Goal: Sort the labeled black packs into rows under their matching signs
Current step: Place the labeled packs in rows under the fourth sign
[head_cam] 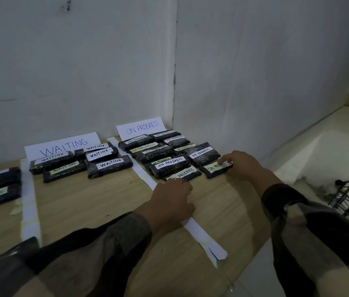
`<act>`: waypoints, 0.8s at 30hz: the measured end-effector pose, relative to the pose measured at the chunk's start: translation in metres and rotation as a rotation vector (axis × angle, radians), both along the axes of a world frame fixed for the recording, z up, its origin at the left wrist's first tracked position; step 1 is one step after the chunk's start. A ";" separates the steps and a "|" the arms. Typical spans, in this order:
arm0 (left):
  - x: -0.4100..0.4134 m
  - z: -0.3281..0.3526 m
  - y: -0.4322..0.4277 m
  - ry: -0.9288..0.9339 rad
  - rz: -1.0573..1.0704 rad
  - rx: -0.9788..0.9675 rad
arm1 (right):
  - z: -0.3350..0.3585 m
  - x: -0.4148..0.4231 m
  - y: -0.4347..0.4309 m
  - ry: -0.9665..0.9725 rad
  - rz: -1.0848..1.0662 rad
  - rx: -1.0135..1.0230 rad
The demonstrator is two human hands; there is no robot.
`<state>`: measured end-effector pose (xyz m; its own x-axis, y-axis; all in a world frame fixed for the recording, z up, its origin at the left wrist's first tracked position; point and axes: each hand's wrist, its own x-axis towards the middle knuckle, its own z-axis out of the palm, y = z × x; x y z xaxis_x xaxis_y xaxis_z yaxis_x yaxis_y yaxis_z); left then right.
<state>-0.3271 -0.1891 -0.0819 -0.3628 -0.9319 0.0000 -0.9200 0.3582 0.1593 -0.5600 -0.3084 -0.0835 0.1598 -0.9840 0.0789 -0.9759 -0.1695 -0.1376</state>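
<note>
Black packs lay in rows on the wooden table (105, 200) under the ON PROGRESS sign (140, 127). The right hand (244, 166) held the end of the right pack (212, 169), fingers bent close together over its label. The left hand (171, 200) touched the front pack (185, 173) with curled fingers; I could not tell if they pinched it.

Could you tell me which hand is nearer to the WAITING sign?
Left. The left hand lies right of the WAITING sign; the right hand lies farther right, on an ON PROGRESS pack.
</note>
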 end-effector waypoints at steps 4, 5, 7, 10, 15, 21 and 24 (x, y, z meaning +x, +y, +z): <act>-0.001 0.003 0.003 -0.011 -0.026 0.004 | -0.001 0.005 0.005 0.010 -0.016 -0.002; -0.001 0.005 0.003 -0.004 -0.032 0.006 | 0.000 0.006 0.006 0.015 -0.021 -0.001; 0.000 0.008 0.006 0.019 -0.043 0.006 | 0.005 0.011 0.010 0.025 -0.032 -0.015; 0.008 0.016 0.011 0.032 -0.066 0.000 | 0.014 0.026 0.019 0.005 -0.035 -0.090; 0.039 0.033 0.020 0.007 -0.057 -0.040 | 0.032 0.077 0.042 -0.114 0.056 -0.149; 0.108 0.060 0.036 -0.013 0.035 -0.098 | 0.045 0.159 0.078 -0.179 0.226 -0.189; 0.149 0.068 0.047 -0.063 0.101 -0.097 | 0.051 0.201 0.095 -0.180 0.309 -0.177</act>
